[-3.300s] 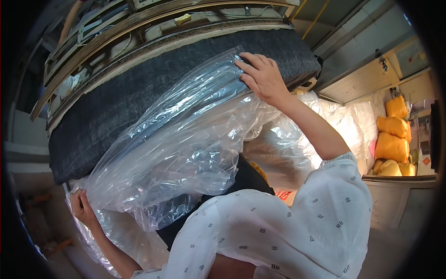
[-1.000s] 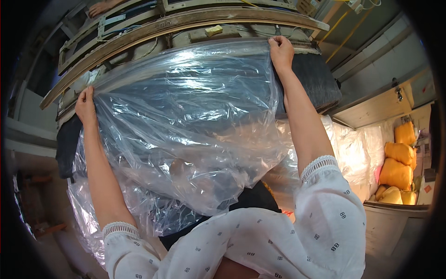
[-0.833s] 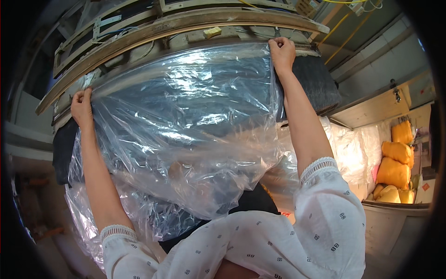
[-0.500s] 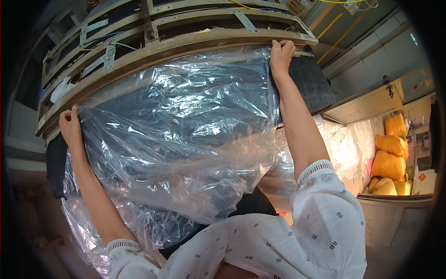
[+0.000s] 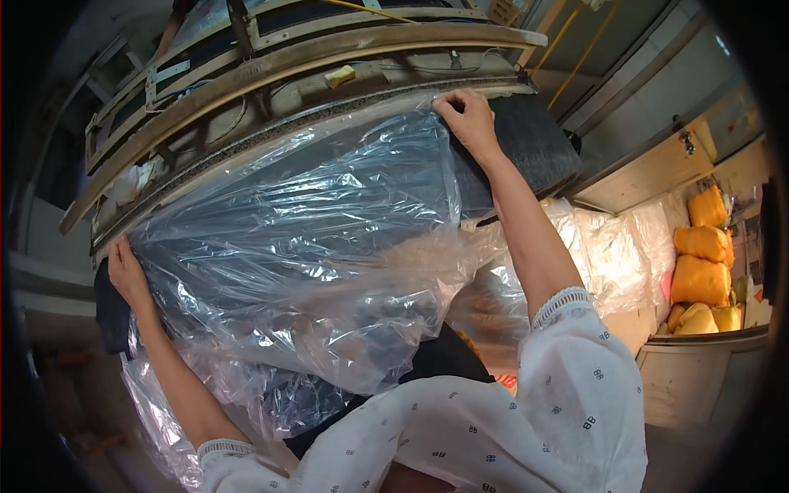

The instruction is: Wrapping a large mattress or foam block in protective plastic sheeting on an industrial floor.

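Note:
A wide sheet of clear plastic film (image 5: pixel 304 238) lies over a dark work surface and drapes down toward my body. My left hand (image 5: pixel 127 269) pinches its far left corner, beside the end of the long bar. At the far right corner, my right hand (image 5: pixel 467 119) grips the film between thumb and fingers. Beyond both hands runs a long pale strip (image 5: pixel 329 123) along the base of a machine. Above that strip, a long wooden bar (image 5: pixel 329 59) is raised, leaving a gap. Whether the film is one layer or two I cannot tell.
A metal frame (image 5: pixel 288 25) with brackets and wires stands behind the bar. A small yellowish block (image 5: pixel 339 76) rests in the gap. To the right are a dark padded surface (image 5: pixel 526 152), more clear film (image 5: pixel 608 255) and stacked orange bundles (image 5: pixel 700 275).
The long bar has lifted away from the strip below it, opening a gap. Both hands have drawn the film's far edge back toward me, and my right hand has shifted left.

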Demonstrator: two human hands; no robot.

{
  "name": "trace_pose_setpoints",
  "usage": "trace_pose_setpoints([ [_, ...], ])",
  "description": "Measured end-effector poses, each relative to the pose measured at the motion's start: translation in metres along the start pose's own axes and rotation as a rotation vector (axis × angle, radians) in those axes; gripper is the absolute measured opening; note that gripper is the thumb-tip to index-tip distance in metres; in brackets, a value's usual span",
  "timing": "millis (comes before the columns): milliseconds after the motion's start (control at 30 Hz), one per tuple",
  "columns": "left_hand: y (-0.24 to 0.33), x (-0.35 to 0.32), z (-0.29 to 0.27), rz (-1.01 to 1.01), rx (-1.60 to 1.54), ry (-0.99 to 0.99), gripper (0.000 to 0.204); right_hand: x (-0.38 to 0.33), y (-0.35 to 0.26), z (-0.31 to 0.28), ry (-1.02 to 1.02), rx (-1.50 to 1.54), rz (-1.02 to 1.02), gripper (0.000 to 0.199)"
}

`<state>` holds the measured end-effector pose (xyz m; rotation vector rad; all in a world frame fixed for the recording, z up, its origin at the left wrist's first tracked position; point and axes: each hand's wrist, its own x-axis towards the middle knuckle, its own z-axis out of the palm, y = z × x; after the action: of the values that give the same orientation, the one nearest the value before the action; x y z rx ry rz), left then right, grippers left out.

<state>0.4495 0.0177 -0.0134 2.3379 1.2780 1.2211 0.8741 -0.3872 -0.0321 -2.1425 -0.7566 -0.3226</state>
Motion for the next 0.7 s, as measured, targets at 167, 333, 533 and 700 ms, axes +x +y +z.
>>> trace_pose_setpoints([
  [167,-0.005,-0.038,-0.038,-0.098,0.056,-0.247,0.028,-0.023,-0.008,-0.016,-0.134,0.436,0.125,0.019],
  [333,0.124,-0.091,-0.028,0.414,0.010,-0.043,0.025,-0.035,-0.022,-0.024,-0.107,0.769,0.079,0.014],
  [533,0.270,-0.248,-0.009,0.678,-0.399,-0.643,0.046,-0.057,-0.073,-0.047,-0.044,0.678,0.023,0.011],
  [700,0.224,-0.280,0.032,0.410,-0.353,-0.952,0.036,-0.072,-0.101,-0.057,-0.216,0.707,-0.070,0.009],
])
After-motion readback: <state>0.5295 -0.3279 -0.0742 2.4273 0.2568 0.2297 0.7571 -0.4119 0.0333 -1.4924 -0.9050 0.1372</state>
